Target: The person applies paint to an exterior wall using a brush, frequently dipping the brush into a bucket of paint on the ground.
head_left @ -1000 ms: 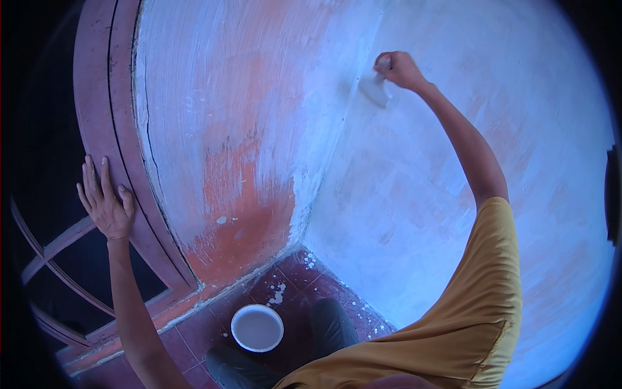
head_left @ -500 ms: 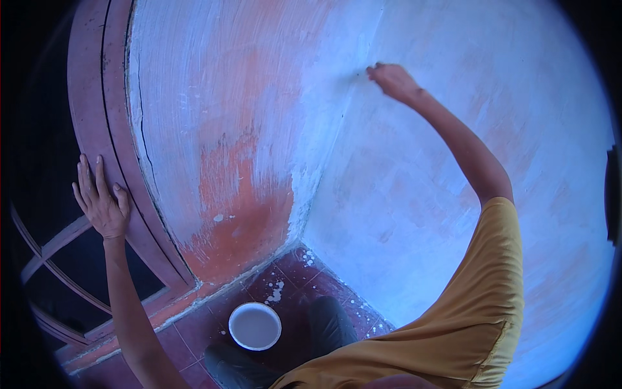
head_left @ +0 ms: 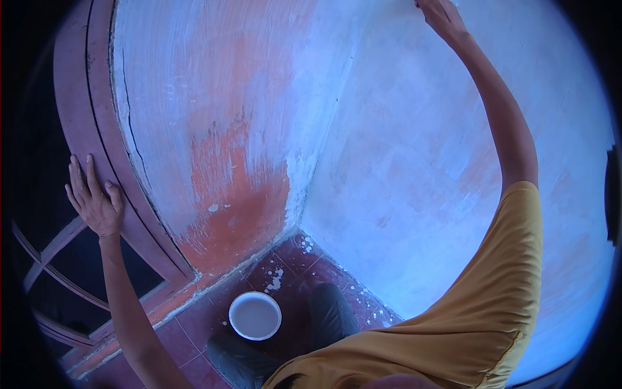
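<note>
My left hand [head_left: 95,202] lies with its fingers spread against the reddish-brown wooden frame [head_left: 105,129] at the left. Up at the top edge, my right hand [head_left: 443,17] is raised in front of the right-hand wall [head_left: 402,149], its fingers curled closed. Whatever it holds, if anything, is cut off by the picture's edge. Patchy white paint covers most of both walls, while orange still shows low on the left wall [head_left: 236,194]. On the floor between my knees stands a round white bucket [head_left: 279,326] with pale liquid in it.
Dark red floor tiles [head_left: 194,330] carry white splashes [head_left: 275,280] near the wall corner. Glass panes with curved wooden bars [head_left: 58,243] fill the left side. A dark object [head_left: 611,194] juts in at the far right edge.
My right hand has moved up and to the right, away from the wall corner. The left hand stays against the wooden frame. The whole view has shifted slightly.
</note>
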Demonstrator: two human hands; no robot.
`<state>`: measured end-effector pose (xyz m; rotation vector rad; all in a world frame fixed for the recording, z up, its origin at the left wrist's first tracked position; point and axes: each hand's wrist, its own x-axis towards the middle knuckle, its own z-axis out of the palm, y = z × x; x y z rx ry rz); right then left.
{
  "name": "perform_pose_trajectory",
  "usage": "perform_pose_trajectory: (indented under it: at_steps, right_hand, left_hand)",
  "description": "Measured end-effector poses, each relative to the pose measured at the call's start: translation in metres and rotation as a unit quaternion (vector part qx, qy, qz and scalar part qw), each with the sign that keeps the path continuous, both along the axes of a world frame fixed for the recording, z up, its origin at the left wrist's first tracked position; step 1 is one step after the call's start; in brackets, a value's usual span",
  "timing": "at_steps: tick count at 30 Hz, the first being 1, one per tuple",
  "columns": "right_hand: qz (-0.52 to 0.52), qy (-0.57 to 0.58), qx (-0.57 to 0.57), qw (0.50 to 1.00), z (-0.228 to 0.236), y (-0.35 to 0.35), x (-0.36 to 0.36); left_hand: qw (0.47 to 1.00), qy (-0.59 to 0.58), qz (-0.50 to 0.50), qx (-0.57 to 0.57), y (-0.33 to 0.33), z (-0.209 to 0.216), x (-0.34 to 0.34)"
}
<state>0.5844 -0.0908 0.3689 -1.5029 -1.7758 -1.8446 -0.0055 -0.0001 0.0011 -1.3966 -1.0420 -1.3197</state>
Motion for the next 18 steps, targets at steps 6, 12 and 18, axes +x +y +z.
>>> perform_pose_trajectory:
  at_steps: [6, 12, 18]
  right_hand:
    - [-0.051, 0.008, -0.233, 0.971, -0.152, -0.007, -0.022]
    - [0.042, 0.196, -0.081, 0.976, -0.073, -0.018, -0.007]
    - [-0.022, -0.099, -0.026, 0.994, -0.045, -0.016, 0.004]
  left_hand:
    - [1.0, 0.009, 0.013, -0.005, 0.003, -0.002, -0.008]
    - [1.0, -0.008, 0.004, -0.001, 0.002, -0.003, -0.005]
    - [1.0, 0.003, 0.004, 0.0, -0.003, -0.002, -0.008]
